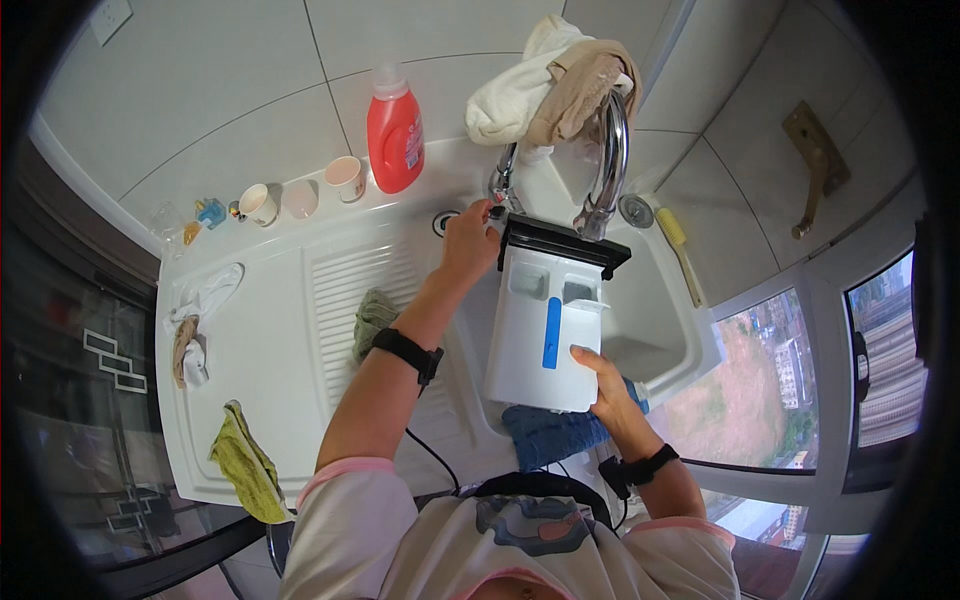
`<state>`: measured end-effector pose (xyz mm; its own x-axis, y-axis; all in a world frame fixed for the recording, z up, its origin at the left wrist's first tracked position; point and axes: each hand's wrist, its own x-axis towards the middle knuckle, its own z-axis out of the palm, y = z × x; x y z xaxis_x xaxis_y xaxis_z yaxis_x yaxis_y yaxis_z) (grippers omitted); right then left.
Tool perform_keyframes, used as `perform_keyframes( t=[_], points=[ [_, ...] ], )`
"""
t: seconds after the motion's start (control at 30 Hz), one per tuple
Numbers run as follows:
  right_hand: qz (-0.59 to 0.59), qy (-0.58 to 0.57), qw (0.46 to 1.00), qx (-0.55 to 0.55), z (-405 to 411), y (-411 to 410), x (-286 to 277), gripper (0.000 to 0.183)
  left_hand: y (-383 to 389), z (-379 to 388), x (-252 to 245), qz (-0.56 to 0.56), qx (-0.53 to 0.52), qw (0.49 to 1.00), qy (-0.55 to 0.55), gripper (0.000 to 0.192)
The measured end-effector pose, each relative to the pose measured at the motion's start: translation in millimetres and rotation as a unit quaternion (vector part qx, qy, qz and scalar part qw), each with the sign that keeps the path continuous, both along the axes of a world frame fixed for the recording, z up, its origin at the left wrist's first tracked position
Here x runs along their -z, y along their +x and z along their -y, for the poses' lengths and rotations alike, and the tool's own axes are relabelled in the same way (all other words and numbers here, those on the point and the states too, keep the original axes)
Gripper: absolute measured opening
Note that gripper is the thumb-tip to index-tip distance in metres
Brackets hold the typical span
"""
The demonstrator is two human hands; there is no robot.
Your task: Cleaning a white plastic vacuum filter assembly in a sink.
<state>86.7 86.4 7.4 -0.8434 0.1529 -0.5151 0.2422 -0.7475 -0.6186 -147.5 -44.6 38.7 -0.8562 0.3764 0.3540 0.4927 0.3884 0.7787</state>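
My right hand [611, 384] grips a white plastic tank [517, 337] by its lower right side, thumb on the upper face. The tank has a black bar [562, 241] along its far end, two recesses and a blue strip. It is held over the sink basin [645, 322], its far end under the spout of a chrome faucet [615, 142]. My left hand [471, 244] is at the bar's left end, close to the faucet base [505, 184]. Its fingers are bent; whether they hold the bar or a faucet part cannot be made out. No water stream is visible.
Wet cloths [555, 82] hang over the faucet. A red detergent bottle [395, 139] and paper cups [345, 178] line the back ledge. A yellow brush [675, 240] lies right. Green cloth [375, 319], socks [199, 322], a yellow-green cloth [247, 465] and blue fabric [551, 435] lie around.
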Motion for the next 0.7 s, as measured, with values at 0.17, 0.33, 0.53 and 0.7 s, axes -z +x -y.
perform_keyframes(
  t=[0.17, 0.33, 0.53, 0.7],
  points=[
    [0.001, 0.0, 1.0, -0.002, -1, 0, 5, 0.061, 1, -1, 11, -0.002, 0.02, 1.0, 0.015, 0.035],
    [0.002, 0.004, 1.0, 0.005, -2, 2, 7, 0.064, 7, 0, 3, 0.007, 0.031, 0.999, -0.014, 0.034],
    [0.009, -0.006, 1.0, 0.006, -2, 3, 7, 0.066, 6, -1, 12, -0.012, 0.031, 0.998, 0.043, 0.034],
    [0.013, -0.002, 1.0, 0.007, -3, 3, 8, 0.066, 7, 0, 12, -0.012, 0.034, 0.999, 0.033, 0.034]
  ],
)
